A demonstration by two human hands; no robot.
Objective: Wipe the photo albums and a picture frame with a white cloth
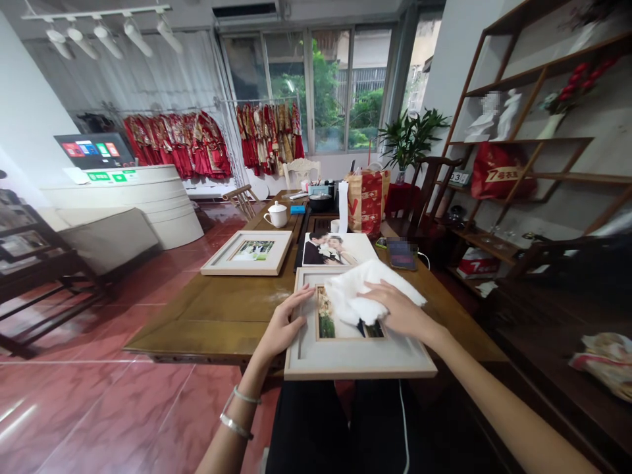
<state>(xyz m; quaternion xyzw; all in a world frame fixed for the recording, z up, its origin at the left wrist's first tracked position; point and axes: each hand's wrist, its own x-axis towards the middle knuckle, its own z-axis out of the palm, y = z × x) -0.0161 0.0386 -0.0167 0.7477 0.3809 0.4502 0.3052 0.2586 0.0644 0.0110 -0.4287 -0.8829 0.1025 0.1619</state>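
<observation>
A light wooden picture frame [360, 370] with a wide pale mat and a small photo lies at the table's near edge. At its left side is my left hand [284, 324], gripping the edge with fingers over the rim. My right hand [390, 306] presses a crumpled white cloth [345, 296] onto the front of the frame, fingers partly sunk in its folds. The cloth covers the frame's upper right part and some of the photo. Just behind it lies a large print of a couple [316, 250], partly overlapped by the frame.
On the wooden table [212, 309], a second framed photo [284, 253] lies to the left. Farther back stand a white lidded mug [277, 214], a black bowl [320, 201] and a red-and-tan paper bag [366, 197]. A tablet-like dark device [402, 253] with a white cable lies right.
</observation>
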